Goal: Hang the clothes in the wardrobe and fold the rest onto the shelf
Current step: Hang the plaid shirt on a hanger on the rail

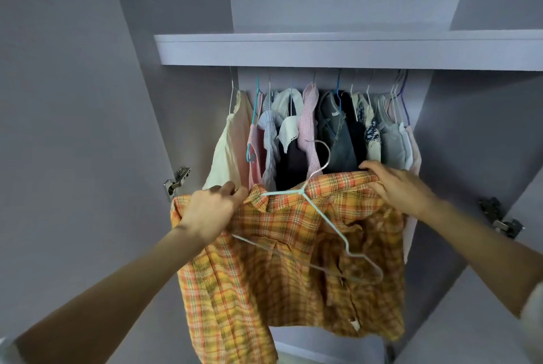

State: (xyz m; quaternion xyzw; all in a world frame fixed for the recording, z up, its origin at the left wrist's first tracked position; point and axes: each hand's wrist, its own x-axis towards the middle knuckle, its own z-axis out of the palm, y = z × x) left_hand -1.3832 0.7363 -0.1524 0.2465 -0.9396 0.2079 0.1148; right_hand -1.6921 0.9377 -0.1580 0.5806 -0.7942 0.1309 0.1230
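Note:
An orange and yellow plaid shirt [264, 269] hangs spread in front of the open wardrobe, held up by both hands. My left hand [211, 211] grips its left shoulder. My right hand [396, 184] grips its right shoulder. A pale blue wire hanger [305, 202] sits partly inside the shirt, with its hook poking up above the collar and its right arm lying over the front of the fabric. Behind it, several garments [317, 128] hang on hangers in a packed row.
A pale shelf [323, 48] runs across above the hanging row, with open compartments over it. Wardrobe doors stand open on both sides, with metal hinges at left [176, 183] and right [499, 217]. A cream garment [232, 146] hangs at the row's left end.

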